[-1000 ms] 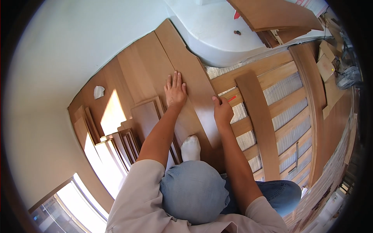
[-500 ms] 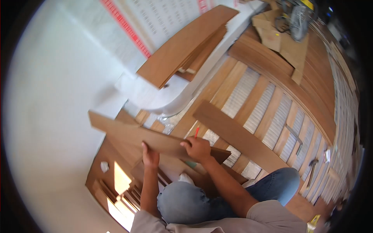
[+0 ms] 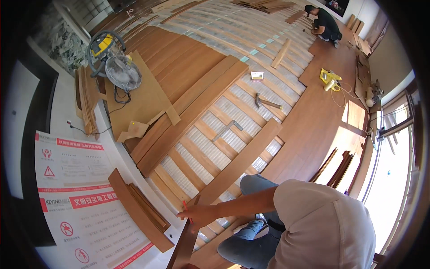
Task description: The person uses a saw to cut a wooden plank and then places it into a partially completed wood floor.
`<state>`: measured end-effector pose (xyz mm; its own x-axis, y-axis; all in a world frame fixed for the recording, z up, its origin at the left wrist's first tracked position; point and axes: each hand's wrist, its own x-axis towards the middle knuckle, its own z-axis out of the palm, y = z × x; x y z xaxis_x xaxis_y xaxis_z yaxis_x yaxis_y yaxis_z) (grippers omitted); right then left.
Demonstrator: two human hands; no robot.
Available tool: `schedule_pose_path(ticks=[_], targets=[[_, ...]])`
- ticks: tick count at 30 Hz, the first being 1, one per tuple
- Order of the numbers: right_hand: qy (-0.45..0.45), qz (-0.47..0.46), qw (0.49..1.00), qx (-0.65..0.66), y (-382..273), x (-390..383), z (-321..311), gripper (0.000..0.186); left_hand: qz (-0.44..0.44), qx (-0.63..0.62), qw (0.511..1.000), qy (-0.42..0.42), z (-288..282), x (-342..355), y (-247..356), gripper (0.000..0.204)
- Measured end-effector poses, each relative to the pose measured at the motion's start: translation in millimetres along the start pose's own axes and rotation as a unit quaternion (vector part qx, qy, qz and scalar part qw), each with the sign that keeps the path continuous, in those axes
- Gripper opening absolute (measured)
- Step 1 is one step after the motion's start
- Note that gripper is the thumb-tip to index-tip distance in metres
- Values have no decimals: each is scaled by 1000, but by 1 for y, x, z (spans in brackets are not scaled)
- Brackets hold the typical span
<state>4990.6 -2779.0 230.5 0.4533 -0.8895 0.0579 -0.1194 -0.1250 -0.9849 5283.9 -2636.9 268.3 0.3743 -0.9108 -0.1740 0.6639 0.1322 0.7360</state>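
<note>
My right hand (image 3: 197, 216) is closed around a red pencil (image 3: 185, 210) and rests on the top end of a dark wooden floor plank (image 3: 184, 245). That plank runs down to the lower edge of the picture. A longer light plank (image 3: 244, 160) lies across the floor battens just above the hand. My forearm reaches left from my shoulder at the lower right, over my bent knee in blue jeans (image 3: 242, 237). My left hand is out of sight.
A chop saw (image 3: 117, 67) stands on a board at the upper left. A hammer (image 3: 265, 102) and a metal square (image 3: 227, 129) lie on the battens, a yellow tool (image 3: 330, 78) on the laid floor. Stacked planks (image 3: 139, 210) lean by a white sheet (image 3: 76, 197). Another person (image 3: 324, 24) kneels far off.
The view has swung round from the wall to the open room. Both hands were on the plank; now only the right one with the pencil shows on it.
</note>
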Motion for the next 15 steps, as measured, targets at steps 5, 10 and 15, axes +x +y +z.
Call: schedule_pose_path(ticks=[5,10,15], targets=[[209,216,950,-88,-57,-124,-152,48,212,633,733,-130,60,93,68,28],[425,523,738,28,-130,-363,-265,36,21,462,842,-277,382,56,105,89],[614,601,505,84,-164,-591,-258,36,34,446,819,-358,548,32,68,64]])
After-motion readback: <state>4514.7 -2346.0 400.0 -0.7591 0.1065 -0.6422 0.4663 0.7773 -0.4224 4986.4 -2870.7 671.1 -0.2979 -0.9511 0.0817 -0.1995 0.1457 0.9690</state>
